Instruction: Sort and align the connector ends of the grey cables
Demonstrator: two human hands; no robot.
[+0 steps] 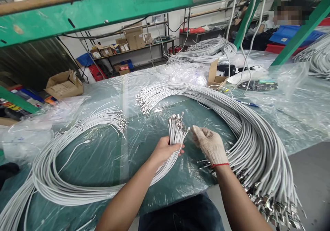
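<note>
My bare left hand (pixel 167 150): grip clamped on white, metal-tipped cable bundle (pixel 176 134), over green plastic-covered table (pixel 98 165). My cream-knit-gloved right hand (pixel 209 144): grip bunched just beside the bundle, can't tell if holding.

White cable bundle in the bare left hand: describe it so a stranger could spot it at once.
On the green, plastic-covered table, look just left of the right hand in its cream knitted glove. There a bare left hand grips a bundle of thin white cables. Its silvery metal-tipped ends stick out of that hand, while neighbouring clusters of tips are ungripped.
</note>
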